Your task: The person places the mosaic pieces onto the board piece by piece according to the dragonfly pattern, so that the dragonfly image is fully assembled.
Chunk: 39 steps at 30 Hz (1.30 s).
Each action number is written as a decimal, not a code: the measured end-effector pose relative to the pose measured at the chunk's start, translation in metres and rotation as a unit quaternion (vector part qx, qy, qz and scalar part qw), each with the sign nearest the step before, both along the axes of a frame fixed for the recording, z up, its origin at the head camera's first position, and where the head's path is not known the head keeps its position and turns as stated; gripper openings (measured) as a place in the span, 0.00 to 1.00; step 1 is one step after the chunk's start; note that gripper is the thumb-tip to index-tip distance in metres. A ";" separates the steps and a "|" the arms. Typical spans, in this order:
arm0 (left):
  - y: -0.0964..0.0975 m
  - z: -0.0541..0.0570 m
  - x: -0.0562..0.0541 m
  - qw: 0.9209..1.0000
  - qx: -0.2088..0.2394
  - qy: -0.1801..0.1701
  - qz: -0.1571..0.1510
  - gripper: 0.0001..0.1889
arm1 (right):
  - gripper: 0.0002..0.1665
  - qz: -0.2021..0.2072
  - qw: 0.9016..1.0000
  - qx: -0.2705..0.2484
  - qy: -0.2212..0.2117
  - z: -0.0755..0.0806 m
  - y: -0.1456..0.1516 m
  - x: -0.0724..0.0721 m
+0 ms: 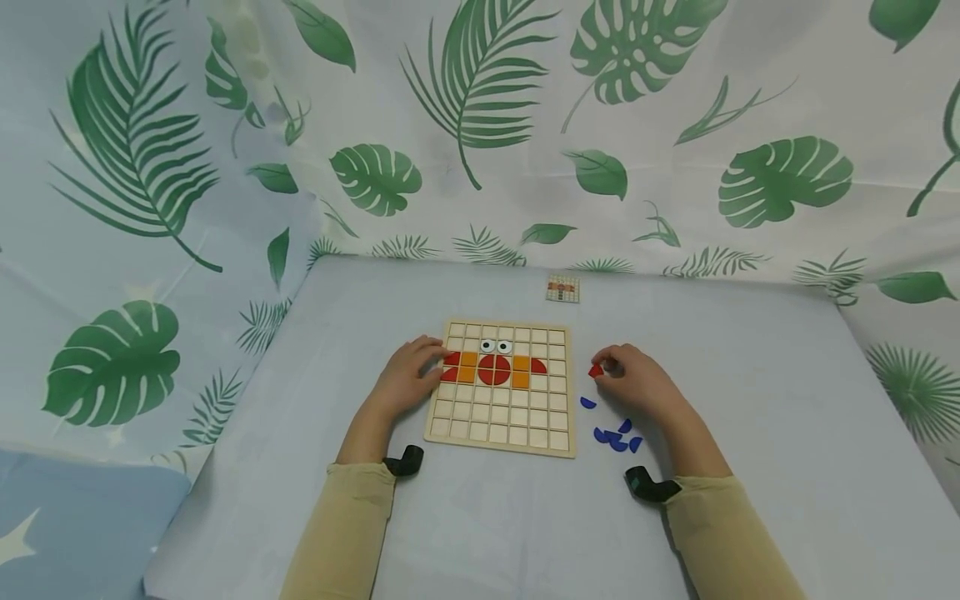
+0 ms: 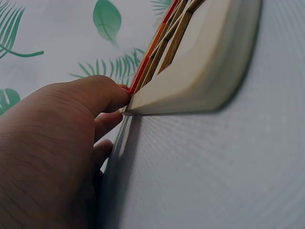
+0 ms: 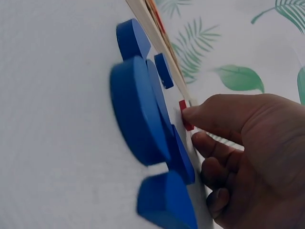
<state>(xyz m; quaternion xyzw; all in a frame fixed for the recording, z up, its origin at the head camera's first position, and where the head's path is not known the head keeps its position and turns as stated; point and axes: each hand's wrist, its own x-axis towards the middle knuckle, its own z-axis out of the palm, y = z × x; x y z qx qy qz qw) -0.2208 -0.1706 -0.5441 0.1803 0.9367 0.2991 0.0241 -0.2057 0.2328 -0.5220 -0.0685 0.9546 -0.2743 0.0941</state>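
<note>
A wooden grid board point(image 1: 495, 421) lies flat with colored pieces in its squares. A red circle point(image 1: 494, 370) made of quarter pieces sits mid-board, two eye pieces point(image 1: 496, 346) above it. Orange squares point(image 1: 521, 372) flank the circle, with red curved pieces point(image 1: 451, 374) further left and a single red quarter-circle point(image 1: 537, 366) on the right. My left hand point(image 1: 408, 377) rests its fingertips at the board's left edge, beside the red pieces. Right of the board, my right hand point(image 1: 639, 382) pinches a small red piece point(image 3: 186, 117) between thumb and index finger, its shape partly covered.
Several blue curved pieces point(image 1: 618, 445) lie loose on the white table below my right hand, one blue piece point(image 1: 588, 402) nearer the board. Behind the board is a small pattern card point(image 1: 562, 289). A leaf-printed cloth point(image 1: 480, 208) hangs along the table's back edge.
</note>
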 end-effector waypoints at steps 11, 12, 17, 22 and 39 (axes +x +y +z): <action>0.001 0.000 0.000 1.000 0.002 0.006 -0.001 0.18 | 0.19 0.007 1.000 -0.005 0.024 -0.003 0.003 -0.001; 0.001 0.001 0.000 1.000 0.002 0.008 -0.001 0.18 | 0.18 0.009 1.000 -0.004 0.028 -0.003 0.003 -0.001; 0.002 0.003 0.001 1.000 0.005 0.004 -0.001 0.18 | 0.17 0.014 0.999 0.001 0.037 -0.004 0.004 0.000; 0.002 0.004 0.002 1.000 0.009 -0.003 -0.002 0.17 | 0.18 0.011 0.999 0.002 0.036 -0.004 0.003 0.001; 0.001 -0.001 0.001 1.000 0.004 0.014 -0.001 0.17 | 0.17 0.009 0.999 0.002 0.036 -0.004 0.004 0.002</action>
